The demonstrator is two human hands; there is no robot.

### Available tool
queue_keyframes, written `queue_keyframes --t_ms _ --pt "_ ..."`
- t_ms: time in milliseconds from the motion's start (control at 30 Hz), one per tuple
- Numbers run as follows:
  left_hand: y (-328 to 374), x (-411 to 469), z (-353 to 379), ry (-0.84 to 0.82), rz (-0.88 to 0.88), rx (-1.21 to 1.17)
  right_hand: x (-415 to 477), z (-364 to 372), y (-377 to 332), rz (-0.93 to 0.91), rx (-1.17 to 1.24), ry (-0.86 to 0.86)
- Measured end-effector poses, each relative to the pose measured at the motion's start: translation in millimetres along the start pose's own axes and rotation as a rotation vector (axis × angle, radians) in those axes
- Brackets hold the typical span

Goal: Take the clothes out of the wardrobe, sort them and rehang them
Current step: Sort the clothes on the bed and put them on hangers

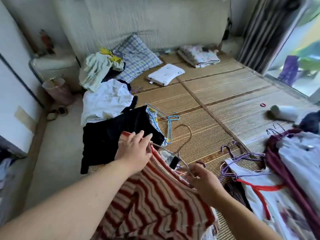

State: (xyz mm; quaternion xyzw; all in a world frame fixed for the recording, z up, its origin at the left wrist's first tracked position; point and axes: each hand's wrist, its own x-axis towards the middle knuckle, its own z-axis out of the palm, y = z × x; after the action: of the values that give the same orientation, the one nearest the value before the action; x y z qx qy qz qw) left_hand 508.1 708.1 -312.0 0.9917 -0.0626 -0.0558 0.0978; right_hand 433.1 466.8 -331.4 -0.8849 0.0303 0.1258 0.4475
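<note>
as clothes lie in heaps on the bed, two hands work a striped top at its hanger

while the red-and-white striped top (155,201) hangs in the foreground above the near end of the bed's woven mat (225,101), the right hand (206,186) pinches the lower wire of a grey wire hanger (190,135) between curled fingers, the hook pointing up and away. the left hand (134,149) lies on the top's upper edge, beside the hanger's far arm, its fingers nearly straight and touching the cloth; the thumb is hidden. just beyond that hand a black garment (112,135) is spread on the mat, with a crumpled white garment (107,99) behind it and blue hangers (170,118) just to its right. at the right, purple hangers (242,156) rest on a white garment with red trim (256,184), beside a maroon garment (277,161). a checked pillow (138,58) and a small white pillow (165,74) sit at the far end of the bed
</note>
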Motion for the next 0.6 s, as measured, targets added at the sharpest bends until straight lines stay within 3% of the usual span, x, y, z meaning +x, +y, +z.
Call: queue_keyframes --t_ms 200,333,500,600 --pt "-15.3 -53.0 -113.2 0.2 0.041 0.012 -39.7 -44.4 -96.5 -0.16 -0.021 -0.029" --pt "-26.3 -113.6 -173.0 0.307 0.113 -0.171 -68.7 -67.4 -148.1 -0.267 -0.13 0.041" --pt "-21.2 -189.4 -219.0 0.453 0.016 -0.231 -117.7 -84.8 -179.6 -0.361 -0.241 0.112" --pt "-26.2 -232.3 -239.7 0.54 -0.036 -0.277 -145.6 -97.4 -183.9 -0.313 -0.276 0.086"
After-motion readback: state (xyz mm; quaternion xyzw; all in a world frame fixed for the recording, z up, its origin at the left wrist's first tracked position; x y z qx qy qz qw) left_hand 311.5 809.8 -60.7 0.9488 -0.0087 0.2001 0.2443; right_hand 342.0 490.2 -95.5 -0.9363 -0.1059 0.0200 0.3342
